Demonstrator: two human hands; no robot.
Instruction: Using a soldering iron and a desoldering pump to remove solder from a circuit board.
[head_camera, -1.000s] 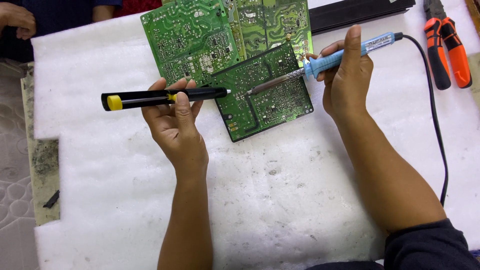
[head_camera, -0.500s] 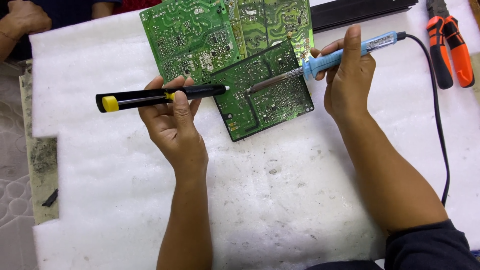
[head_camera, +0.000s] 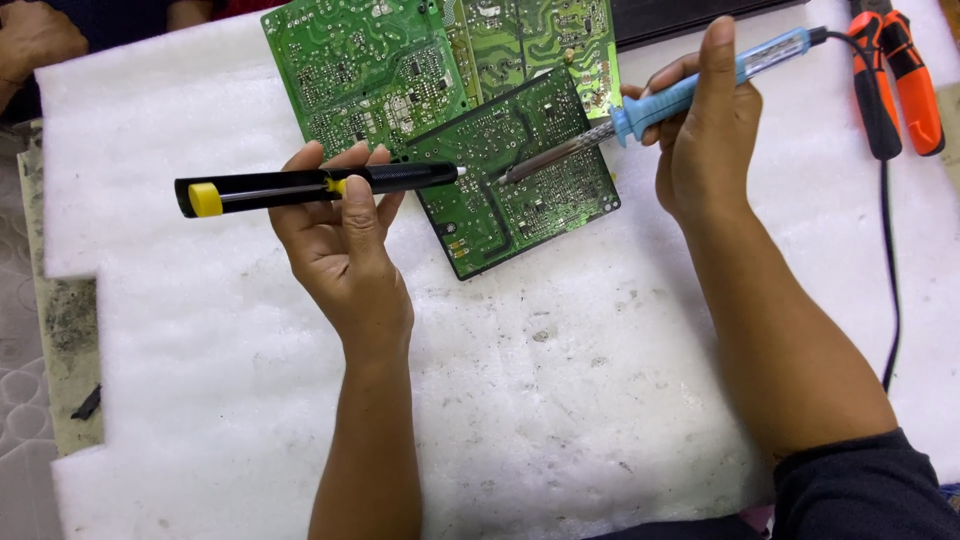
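Desoldering setup | small green circuit board (head_camera: 515, 175) laid solder-side up on white foam pad (head_camera: 560, 400) for cushioning | black solder sucker (head_camera: 310, 185) gripped by left hand (head_camera: 345, 250), nozzle parked at joint | blue soldering iron (head_camera: 660, 100) clasped pen-style by right hand (head_camera: 705, 150), tip meeting nozzle so melted solder can be pulled

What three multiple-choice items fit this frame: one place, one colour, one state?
1. Where does the soldering iron tip rest?
A. on the small green circuit board
B. on the white foam sheet
C. on the orange-handled pliers

2. What colour is the iron's handle?
A. red
B. blue
C. yellow

3. What is the left hand doing?
A. lying flat on the foam
B. holding the black desoldering pump level, nozzle toward the board
C. gripping the pliers

Answers:
1 A, the metal tip meets the small board's solder side.
2 B, the grip in the right hand is blue.
3 B, the fingers wrap the pump's barrel.
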